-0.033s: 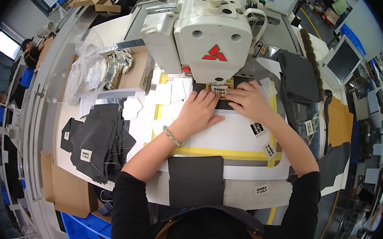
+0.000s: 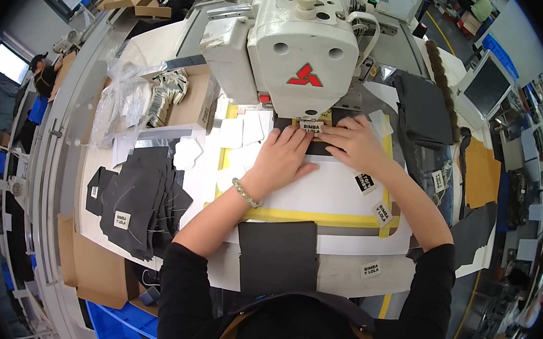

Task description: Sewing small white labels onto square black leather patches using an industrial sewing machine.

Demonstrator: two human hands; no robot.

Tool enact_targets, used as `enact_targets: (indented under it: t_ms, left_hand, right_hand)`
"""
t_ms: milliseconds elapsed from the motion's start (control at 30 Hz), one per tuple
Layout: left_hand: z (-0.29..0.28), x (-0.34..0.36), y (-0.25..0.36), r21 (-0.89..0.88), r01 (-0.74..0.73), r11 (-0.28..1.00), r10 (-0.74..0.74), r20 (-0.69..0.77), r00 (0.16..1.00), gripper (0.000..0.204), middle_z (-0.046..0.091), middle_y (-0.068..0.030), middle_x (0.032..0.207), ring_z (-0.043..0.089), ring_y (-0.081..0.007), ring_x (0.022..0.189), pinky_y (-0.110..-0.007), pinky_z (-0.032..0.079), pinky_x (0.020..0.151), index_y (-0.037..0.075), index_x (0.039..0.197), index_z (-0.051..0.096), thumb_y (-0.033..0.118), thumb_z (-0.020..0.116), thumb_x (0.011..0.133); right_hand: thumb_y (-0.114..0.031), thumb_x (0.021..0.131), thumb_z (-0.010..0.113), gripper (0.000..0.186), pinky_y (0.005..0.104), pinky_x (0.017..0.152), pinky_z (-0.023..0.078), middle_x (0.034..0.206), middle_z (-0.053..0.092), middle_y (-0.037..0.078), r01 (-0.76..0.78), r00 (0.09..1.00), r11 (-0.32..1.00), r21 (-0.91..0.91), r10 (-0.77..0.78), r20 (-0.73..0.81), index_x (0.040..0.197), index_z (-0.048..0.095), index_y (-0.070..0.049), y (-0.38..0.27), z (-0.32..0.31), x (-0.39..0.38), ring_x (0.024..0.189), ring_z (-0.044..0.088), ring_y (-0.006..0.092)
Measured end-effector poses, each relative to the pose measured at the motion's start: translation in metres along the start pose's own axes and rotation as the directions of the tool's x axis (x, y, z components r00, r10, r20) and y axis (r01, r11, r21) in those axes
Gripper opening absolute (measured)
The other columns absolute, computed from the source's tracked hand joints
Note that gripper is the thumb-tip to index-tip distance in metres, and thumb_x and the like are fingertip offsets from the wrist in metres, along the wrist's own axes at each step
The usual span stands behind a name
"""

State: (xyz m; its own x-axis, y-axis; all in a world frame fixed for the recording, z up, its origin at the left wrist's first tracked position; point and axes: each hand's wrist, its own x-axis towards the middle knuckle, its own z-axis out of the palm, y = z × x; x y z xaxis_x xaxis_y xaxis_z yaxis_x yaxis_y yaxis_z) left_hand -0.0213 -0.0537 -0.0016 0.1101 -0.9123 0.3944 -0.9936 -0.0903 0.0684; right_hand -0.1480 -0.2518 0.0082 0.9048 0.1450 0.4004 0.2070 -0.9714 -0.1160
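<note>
Under the head of a white industrial sewing machine [image 2: 304,50], a small pale printed label [image 2: 311,127] lies on dark fabric [image 2: 318,148] within a yellow-taped template [image 2: 293,216]. My left hand [image 2: 280,160] lies with extended fingers on the dark fabric, fingertips at the label's lower left edge. My right hand [image 2: 354,144] reaches in from the right, fingers stretched out and touching the label's right side. White cut pieces [image 2: 236,134] lie left of my hands. Two more labels [image 2: 365,183] rest on the template below my right hand.
Dark fabric stacks [image 2: 143,197] sit at left, below an open box of labels [image 2: 187,97] and plastic bags [image 2: 119,98]. A dark square [image 2: 277,254] lies at the front edge. At right are folded dark fabric [image 2: 422,108], orange material [image 2: 481,172] and a monitor [image 2: 485,85]. People work behind.
</note>
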Motion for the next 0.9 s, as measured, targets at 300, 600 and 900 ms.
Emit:
enact_targets:
  t_ms: [300, 600, 900]
  left_hand:
    - [0.006, 0.000, 0.006, 0.040, 0.032, 0.999, -0.031, -0.030, 0.999, 0.062, 0.054, -0.0096, 0.117, 0.049, -0.0230, 0.112, -0.036, 0.037, 0.091, 0.001, 0.128, 0.052, 0.044, 0.063, 0.085]
    - [-0.003, -0.006, -0.023, -0.052, 0.120, 0.991, -0.116, 0.078, 0.990, 0.085, 0.049, -0.0168, 0.135, 0.043, -0.0289, 0.130, -0.047, 0.024, 0.115, -0.003, 0.138, 0.042, 0.060, 0.061, 0.083]
    - [-0.001, -0.007, -0.027, 0.101, 0.149, 0.984, -0.156, 0.062, 0.986, 0.093, 0.053, -0.0119, 0.130, 0.044, -0.0279, 0.125, -0.053, 0.021, 0.113, -0.003, 0.136, 0.046, 0.070, 0.056, 0.080]
  right_hand:
    - [-0.017, 0.084, 0.065, 0.027, 0.0377, 0.094, 0.037, 0.123, 0.061, 0.002, 0.033, 0.999, 0.993, -0.117, -0.032, 0.005, 0.110, 0.062, -0.009, -0.005, 0.009, -0.005, 0.108, 0.053, 0.0198]
    - [-0.025, 0.087, 0.065, 0.042, 0.0392, 0.097, 0.035, 0.132, 0.056, 0.004, -0.009, 0.997, 1.000, -0.029, 0.011, 0.080, 0.127, 0.058, -0.012, -0.009, 0.010, -0.001, 0.114, 0.051, 0.0221]
    - [-0.025, 0.089, 0.061, 0.042, 0.0402, 0.101, 0.031, 0.137, 0.054, 0.001, -0.007, 0.990, 0.995, 0.099, -0.007, 0.141, 0.129, 0.059, -0.014, -0.003, 0.017, 0.008, 0.122, 0.047, 0.0217]
